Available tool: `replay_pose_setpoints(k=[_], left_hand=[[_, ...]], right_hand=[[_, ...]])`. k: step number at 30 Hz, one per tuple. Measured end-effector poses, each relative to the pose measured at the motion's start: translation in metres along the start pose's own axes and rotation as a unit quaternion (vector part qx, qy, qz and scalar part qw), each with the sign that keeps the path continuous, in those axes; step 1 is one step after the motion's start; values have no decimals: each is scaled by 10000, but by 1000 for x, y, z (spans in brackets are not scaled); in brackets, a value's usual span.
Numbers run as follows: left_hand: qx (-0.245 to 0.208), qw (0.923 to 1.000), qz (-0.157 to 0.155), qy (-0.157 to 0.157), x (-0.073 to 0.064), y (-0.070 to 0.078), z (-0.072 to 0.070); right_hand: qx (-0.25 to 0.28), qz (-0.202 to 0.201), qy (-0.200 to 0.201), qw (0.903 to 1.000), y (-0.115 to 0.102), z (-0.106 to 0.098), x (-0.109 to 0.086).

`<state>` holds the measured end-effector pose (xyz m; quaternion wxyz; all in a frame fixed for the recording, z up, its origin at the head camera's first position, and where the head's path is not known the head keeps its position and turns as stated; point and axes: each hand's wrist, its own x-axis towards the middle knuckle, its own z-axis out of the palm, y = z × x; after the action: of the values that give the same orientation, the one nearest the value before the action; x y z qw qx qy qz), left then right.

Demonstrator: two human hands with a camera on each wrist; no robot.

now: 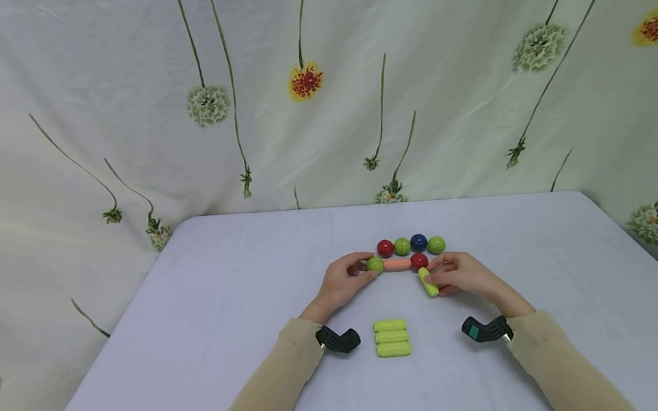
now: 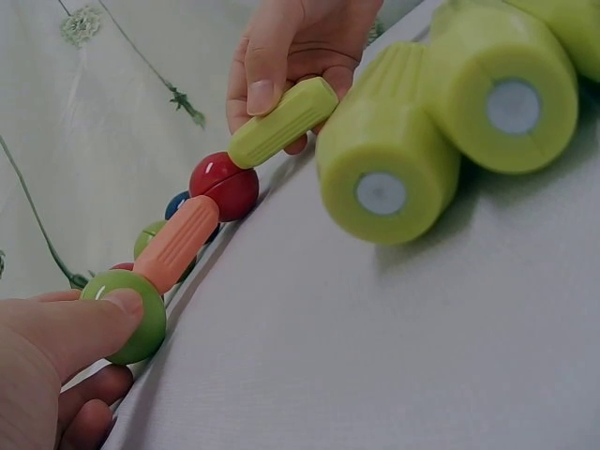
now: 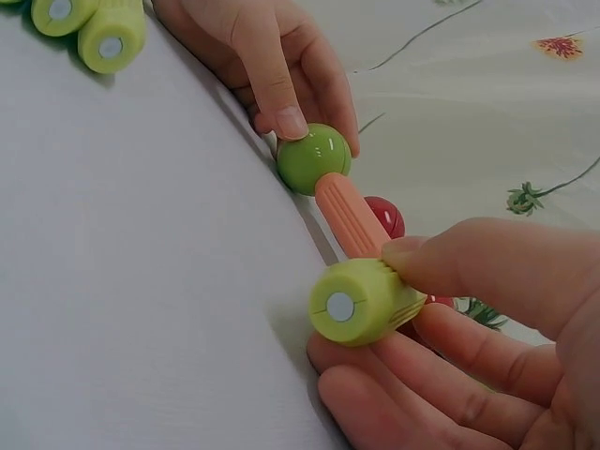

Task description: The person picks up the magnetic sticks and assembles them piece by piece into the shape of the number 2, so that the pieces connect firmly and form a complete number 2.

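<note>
My left hand [image 1: 344, 280] pinches a green ball [image 2: 125, 317] between thumb and fingers. An orange ribbed rod [image 1: 397, 265] joins that ball to a red ball [image 2: 225, 186]. In my right hand [image 1: 461, 277], thumb and fingers pinch a yellow-green ribbed rod [image 3: 361, 302]. Its far end meets the red ball at an angle, slanting toward the near right; whether it is attached I cannot tell. A pale round disc shows on the rod's near end in the right wrist view, where the rod and fingers mostly cover the red ball.
Behind the chain sits a row of balls: red [image 1: 385, 248], green [image 1: 402, 246], dark blue [image 1: 419, 242] and green [image 1: 437, 244]. Closer to me, yellow-green rods [image 1: 392, 338] lie side by side on the white tabletop [image 1: 227, 319]. A flower-patterned cloth [image 1: 460, 89] hangs behind.
</note>
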<state>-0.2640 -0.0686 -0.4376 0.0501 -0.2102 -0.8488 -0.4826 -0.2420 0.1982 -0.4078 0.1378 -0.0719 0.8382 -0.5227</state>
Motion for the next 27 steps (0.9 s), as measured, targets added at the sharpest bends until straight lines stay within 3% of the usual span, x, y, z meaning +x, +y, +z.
replay_pose_setpoints(k=[27], left_hand=[[28,10000,32,-14,0,1,-1]], right_hand=[[182,288,165,9993,6,1,4]])
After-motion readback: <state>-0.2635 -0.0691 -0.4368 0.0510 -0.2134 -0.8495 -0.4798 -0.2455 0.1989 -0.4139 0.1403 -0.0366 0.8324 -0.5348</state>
